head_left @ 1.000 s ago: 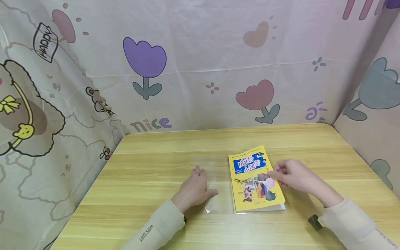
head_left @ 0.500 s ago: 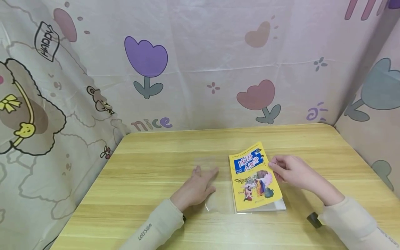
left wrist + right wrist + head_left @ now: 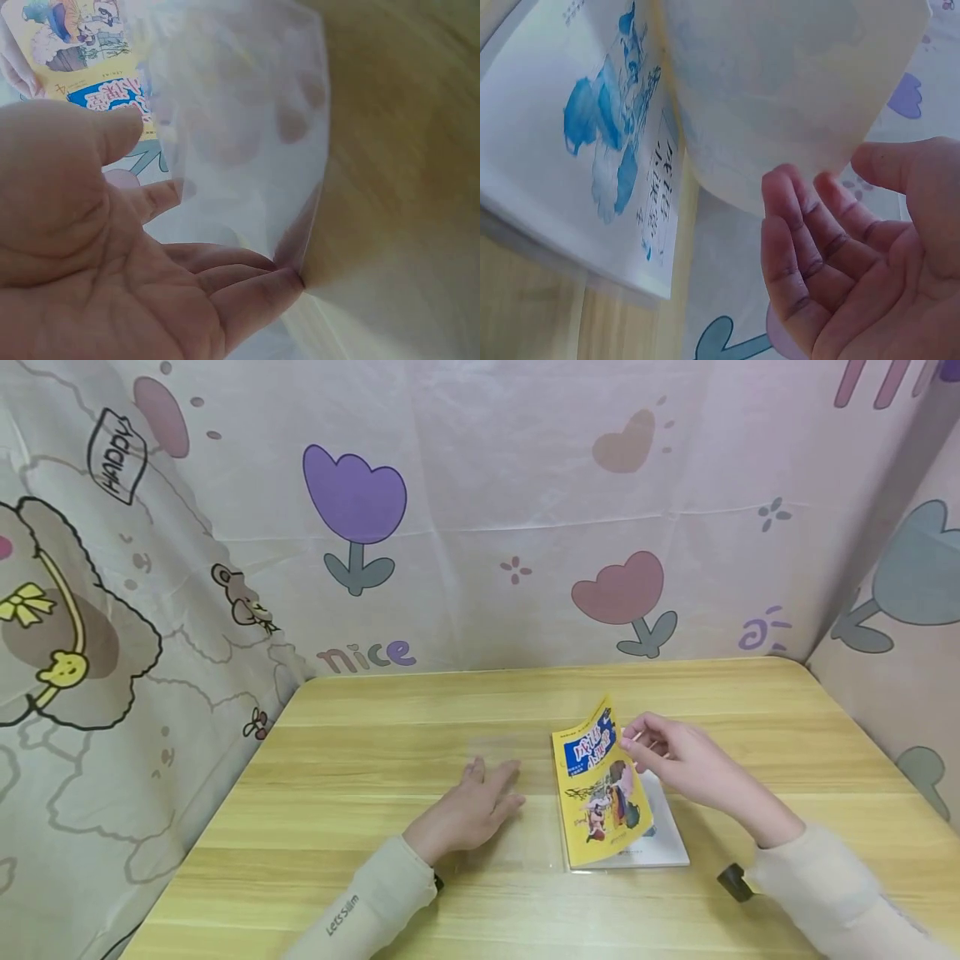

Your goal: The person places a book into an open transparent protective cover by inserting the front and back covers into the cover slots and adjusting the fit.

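Observation:
A yellow paperback book point(image 3: 600, 793) lies on the table, its front cover swung partly up. At the cover's right edge, my right hand point(image 3: 678, 756) pinches it between thumb and fingers. The right wrist view shows the pale inside of the cover point(image 3: 780, 82) and a white title page point(image 3: 592, 150) with blue artwork. To the left of the book spreads a clear plastic sheet point(image 3: 536, 843). My left hand point(image 3: 468, 806) rests on this sheet with its fingers spread. In the left wrist view the see-through plastic point(image 3: 240, 112) overlaps the fingertips.
The wood-grain table point(image 3: 360, 760) runs back to a printed cloth point(image 3: 465, 485) with flowers and hearts. More cloth point(image 3: 82, 760) hangs along the left side. A dark device point(image 3: 735, 882) sits at the right wrist.
My right hand has lifted the book's cover and moved it up and left, baring the white page beneath. My left hand stays on the plastic, its index finger now spread away.

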Demonstrator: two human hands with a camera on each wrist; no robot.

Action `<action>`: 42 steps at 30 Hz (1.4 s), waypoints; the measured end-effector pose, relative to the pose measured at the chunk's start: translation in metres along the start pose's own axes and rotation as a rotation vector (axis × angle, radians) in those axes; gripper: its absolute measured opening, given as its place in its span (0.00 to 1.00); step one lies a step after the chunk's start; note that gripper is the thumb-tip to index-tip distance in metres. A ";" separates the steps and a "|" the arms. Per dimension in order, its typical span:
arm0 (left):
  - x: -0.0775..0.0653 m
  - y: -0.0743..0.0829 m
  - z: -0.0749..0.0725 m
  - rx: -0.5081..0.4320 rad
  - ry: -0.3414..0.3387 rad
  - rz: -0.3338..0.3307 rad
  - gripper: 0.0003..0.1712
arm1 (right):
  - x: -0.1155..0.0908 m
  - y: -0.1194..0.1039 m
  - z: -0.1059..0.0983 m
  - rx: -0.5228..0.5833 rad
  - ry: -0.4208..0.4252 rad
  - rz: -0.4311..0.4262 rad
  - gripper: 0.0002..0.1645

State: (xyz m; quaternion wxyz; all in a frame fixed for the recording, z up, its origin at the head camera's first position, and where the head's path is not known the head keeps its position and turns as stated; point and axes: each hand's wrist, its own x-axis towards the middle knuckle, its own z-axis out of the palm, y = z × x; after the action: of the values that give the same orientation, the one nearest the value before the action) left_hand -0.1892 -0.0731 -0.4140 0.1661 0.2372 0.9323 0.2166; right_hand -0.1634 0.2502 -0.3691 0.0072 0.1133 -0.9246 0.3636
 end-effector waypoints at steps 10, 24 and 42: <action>0.001 0.000 0.000 -0.003 0.055 -0.038 0.40 | 0.007 -0.015 0.020 -0.068 0.023 -0.057 0.21; 0.000 0.000 -0.003 -0.017 0.040 -0.036 0.37 | 0.013 -0.027 0.055 -0.214 0.042 -0.094 0.23; 0.000 -0.004 -0.003 -0.038 0.021 -0.051 0.41 | 0.006 -0.029 0.080 -0.247 -0.119 -0.113 0.29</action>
State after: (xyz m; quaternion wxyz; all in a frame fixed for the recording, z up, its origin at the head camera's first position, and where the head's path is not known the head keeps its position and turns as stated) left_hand -0.1925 -0.0772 -0.4131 0.1664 0.2078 0.9355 0.2323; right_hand -0.1571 0.1745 -0.4083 -0.0132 0.1845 -0.9533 0.2388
